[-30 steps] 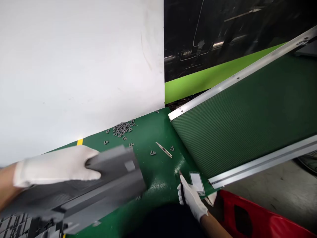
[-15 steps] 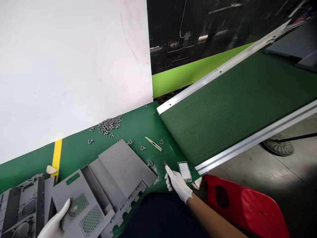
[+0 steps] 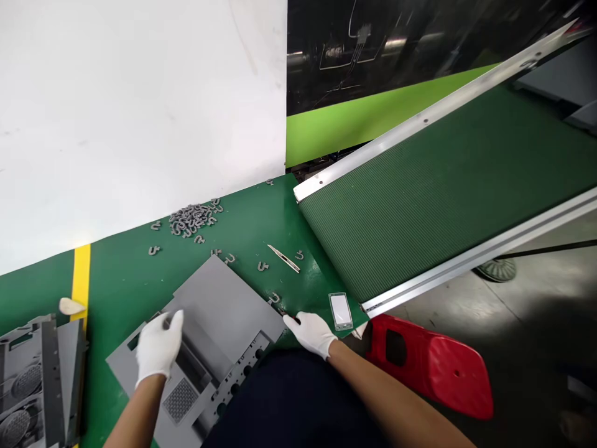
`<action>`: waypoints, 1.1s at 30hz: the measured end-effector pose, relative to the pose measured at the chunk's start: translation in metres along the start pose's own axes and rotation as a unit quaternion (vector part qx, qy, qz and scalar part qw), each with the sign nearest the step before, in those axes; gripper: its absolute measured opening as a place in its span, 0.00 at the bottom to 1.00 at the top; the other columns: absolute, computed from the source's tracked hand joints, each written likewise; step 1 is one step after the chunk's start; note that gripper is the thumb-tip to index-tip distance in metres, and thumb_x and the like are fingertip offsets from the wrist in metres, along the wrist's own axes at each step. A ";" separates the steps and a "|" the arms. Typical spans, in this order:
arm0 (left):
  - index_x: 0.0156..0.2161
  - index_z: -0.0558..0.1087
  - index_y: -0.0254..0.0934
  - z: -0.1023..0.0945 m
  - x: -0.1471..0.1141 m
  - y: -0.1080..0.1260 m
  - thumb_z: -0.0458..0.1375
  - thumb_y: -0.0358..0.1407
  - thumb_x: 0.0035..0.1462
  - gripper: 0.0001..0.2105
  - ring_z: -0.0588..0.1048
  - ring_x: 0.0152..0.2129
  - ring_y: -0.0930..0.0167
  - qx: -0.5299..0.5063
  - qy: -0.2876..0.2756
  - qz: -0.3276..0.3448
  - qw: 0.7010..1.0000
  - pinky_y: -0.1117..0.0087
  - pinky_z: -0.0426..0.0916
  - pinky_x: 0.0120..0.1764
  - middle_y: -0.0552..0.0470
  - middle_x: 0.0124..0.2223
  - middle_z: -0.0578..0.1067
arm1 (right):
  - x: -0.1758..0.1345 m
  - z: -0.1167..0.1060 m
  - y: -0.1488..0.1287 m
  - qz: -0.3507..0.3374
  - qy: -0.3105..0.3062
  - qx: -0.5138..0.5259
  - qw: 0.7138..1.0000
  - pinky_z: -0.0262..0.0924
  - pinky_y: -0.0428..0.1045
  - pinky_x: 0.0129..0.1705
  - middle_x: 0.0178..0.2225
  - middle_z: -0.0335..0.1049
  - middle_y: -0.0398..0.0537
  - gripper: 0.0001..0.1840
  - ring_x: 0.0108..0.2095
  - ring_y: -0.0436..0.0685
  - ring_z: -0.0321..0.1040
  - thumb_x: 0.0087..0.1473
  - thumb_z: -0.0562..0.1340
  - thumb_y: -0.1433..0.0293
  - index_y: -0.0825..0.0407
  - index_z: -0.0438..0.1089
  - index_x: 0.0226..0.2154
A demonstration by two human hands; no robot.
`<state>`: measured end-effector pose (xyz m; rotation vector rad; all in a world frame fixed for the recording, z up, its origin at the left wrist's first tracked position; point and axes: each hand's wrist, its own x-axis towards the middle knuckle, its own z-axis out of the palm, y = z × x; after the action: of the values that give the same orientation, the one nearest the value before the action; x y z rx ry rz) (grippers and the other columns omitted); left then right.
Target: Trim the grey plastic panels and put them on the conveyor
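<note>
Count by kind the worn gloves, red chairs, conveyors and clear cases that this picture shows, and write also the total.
Gloves: 2
Chair: 1
Conveyor: 1
Case: 1
Total: 5

The gloved left hand [image 3: 158, 347] is over the grey panel [image 3: 217, 311], the gloved right hand [image 3: 311, 331] near its corner; U-shaped clips [image 3: 191, 219] lie piled on the green table [image 3: 121, 274].

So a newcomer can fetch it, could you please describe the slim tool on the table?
Left of the ribbed belt is the green table. There, between two grey clips, lies the tool. It is straight, pale and pointed; the clips are curved.
</note>
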<state>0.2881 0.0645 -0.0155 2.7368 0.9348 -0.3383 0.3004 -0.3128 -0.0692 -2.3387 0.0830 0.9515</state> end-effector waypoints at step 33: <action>0.32 0.77 0.42 0.016 -0.010 0.214 0.48 0.65 0.59 0.30 0.74 0.30 0.63 0.154 -0.449 0.385 0.792 0.64 0.63 0.33 0.48 0.36 0.81 | -0.024 -0.012 -0.047 -0.091 0.022 -0.103 0.990 0.64 0.54 0.41 0.33 0.80 0.58 0.34 0.39 0.66 0.79 0.69 0.48 0.47 0.53 0.77 0.34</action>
<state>0.4115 -0.1110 0.0020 2.4000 -0.5096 -1.4937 0.3030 -0.2853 -0.0224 -2.5054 -0.2186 0.8516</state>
